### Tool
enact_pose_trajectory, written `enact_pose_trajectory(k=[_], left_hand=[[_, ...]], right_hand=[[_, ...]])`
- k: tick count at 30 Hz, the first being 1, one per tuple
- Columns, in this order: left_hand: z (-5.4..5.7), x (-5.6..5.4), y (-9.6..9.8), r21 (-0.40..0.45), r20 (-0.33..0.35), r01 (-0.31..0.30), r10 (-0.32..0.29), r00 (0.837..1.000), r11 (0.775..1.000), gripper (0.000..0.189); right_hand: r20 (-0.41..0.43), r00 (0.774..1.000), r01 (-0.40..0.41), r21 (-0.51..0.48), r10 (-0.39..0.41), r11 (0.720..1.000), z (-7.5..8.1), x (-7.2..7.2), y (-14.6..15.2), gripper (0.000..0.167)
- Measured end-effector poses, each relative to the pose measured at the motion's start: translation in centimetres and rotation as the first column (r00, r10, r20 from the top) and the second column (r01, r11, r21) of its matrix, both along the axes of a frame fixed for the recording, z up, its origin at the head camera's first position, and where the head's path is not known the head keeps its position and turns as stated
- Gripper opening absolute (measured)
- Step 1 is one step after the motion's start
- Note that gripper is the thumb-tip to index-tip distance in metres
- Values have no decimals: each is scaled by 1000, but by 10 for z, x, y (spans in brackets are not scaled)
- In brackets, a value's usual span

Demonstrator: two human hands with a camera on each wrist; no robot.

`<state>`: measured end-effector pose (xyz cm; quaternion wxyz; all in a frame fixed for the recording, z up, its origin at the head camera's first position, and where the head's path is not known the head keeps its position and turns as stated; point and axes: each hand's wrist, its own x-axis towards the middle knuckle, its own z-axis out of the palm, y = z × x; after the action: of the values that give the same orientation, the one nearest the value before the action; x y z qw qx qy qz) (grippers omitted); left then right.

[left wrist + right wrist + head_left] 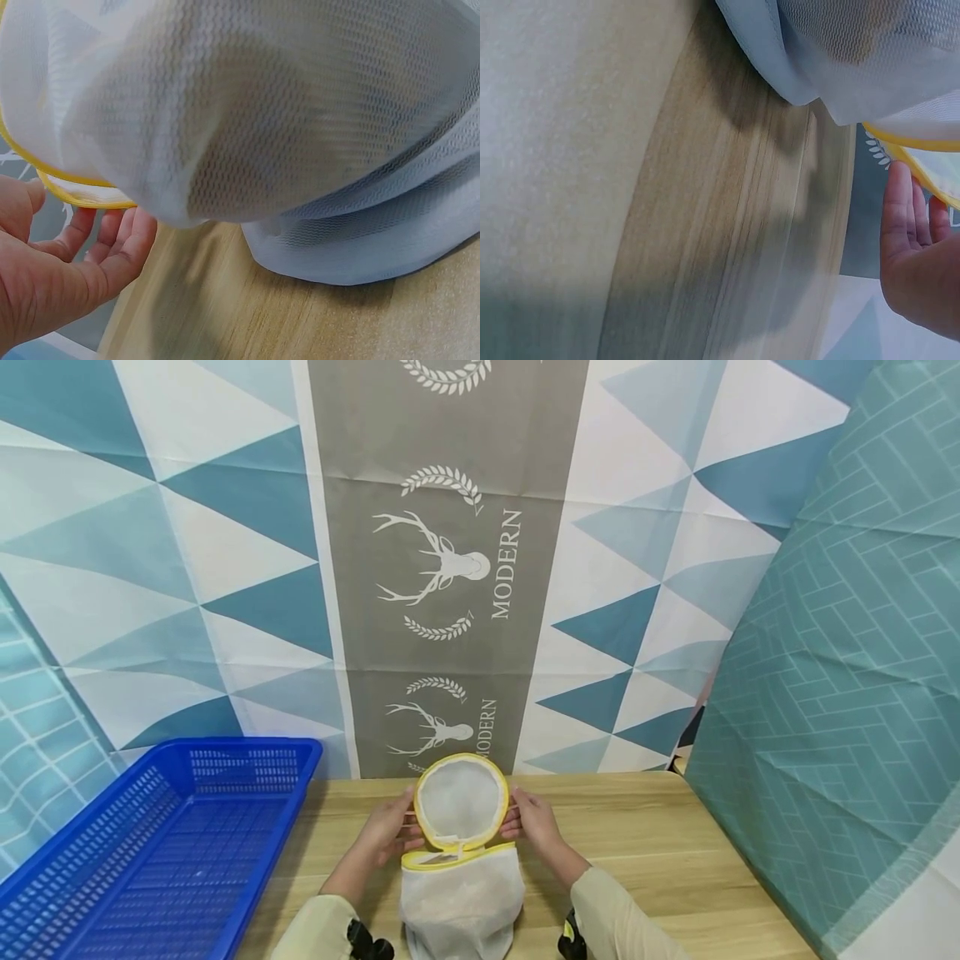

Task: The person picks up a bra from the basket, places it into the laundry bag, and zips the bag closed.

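Observation:
A white mesh laundry bag (461, 902) with yellow trim stands on the table, its round lid (461, 800) raised at the back. Something brownish shows faintly through the mesh (255, 112), its kind unclear. My left hand (393, 827) is at the lid's left edge, and its fingers (129, 244) touch the yellow rim. On the opposite side, my right hand (534, 820) has its extended fingers (898, 199) against the rim. Neither hand is curled round the lid. The bag's mouth is parted below the lid, with its inside mostly hidden.
A blue plastic basket (303, 785) with slotted sides stands to the left. The wooden table (637, 835) ends at a wall covered by patterned cloth (442, 652). A green cloth (847, 693) hangs along the right side.

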<state>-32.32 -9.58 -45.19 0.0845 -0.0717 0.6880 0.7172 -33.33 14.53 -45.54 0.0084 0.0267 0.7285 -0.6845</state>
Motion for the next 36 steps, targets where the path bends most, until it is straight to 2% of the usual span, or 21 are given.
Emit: enact_pose_trajectory(k=[4, 12, 18, 28, 36], left_hand=[[1, 1, 1, -9, 3, 1, -1, 1000, 1000, 59], [4, 2, 2, -17, 19, 0, 0, 1000, 1000, 55], [7, 4, 2, -19, 11, -3, 3, 1000, 1000, 59], [11, 12, 0, -15, -34, 3, -4, 999, 1000, 65], [13, 22, -3, -54, -46, 24, -27, 999, 998, 75]], right_hand=[[-1, 1000, -19, 3, 19, 1000, 0, 0, 1, 53], [-13, 999, -34, 7, 34, 999, 3, 4, 2, 55], [-47, 998, -46, 24, 47, 999, 7, 11, 3, 58], [-72, 995, -74, -16, 73, 997, 32, 32, -1, 48], [-94, 992, -90, -80, 83, 993, 22, 32, 2, 42]])
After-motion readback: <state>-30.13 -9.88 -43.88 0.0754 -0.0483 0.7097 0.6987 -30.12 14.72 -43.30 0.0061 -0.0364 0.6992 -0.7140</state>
